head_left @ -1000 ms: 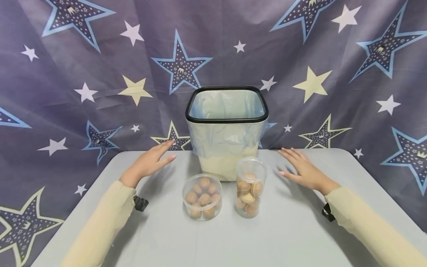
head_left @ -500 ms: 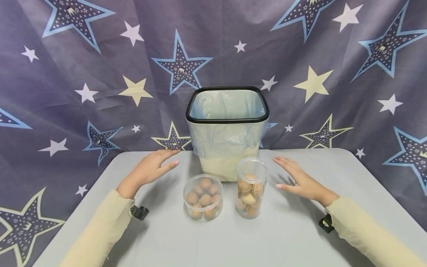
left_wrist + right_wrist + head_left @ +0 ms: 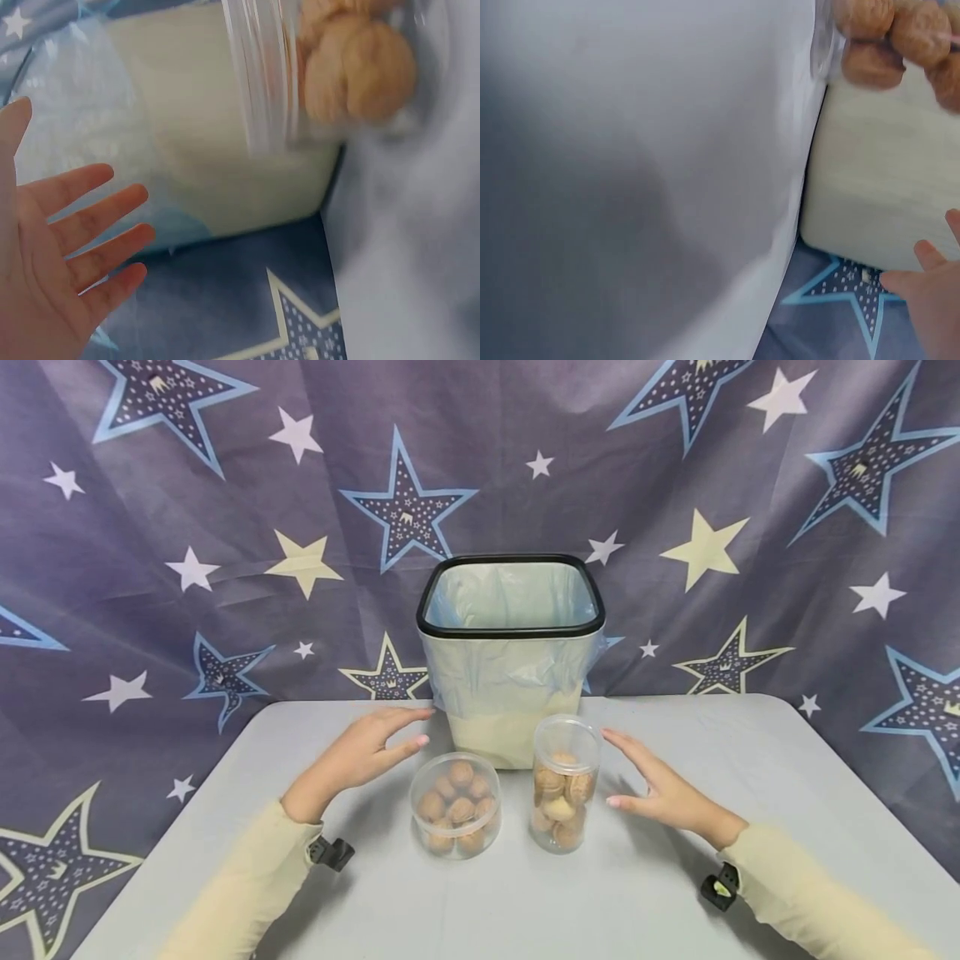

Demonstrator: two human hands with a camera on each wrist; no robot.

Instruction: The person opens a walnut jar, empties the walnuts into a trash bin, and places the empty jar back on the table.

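A low, round clear tub [image 3: 455,839] of walnuts stands on the table, left of centre. Right of it is a tall clear jar [image 3: 564,756] holding walnuts and what look like walnut-shaped cookies. My left hand [image 3: 358,756] hovers beyond and left of the tub, fingers extended, touching nothing; the left wrist view shows its fingers [image 3: 105,225] spread. My right hand [image 3: 663,789] is just right of the jar, fingers extended, with a small apparent gap; whether a fingertip touches the jar is hard to tell. In the right wrist view only part of that hand [image 3: 934,296] shows.
Behind the two containers stands a cream waste bin [image 3: 487,739] with a black rim and a bluish plastic liner [image 3: 517,593]. The pale grey table [image 3: 480,910] ends at a dark, star-patterned cloth [image 3: 247,543] hanging behind.
Both hands have moved inward and somewhat nearer, the left toward the tub and the right toward the jar. The tub, jar and bin have stayed in place.
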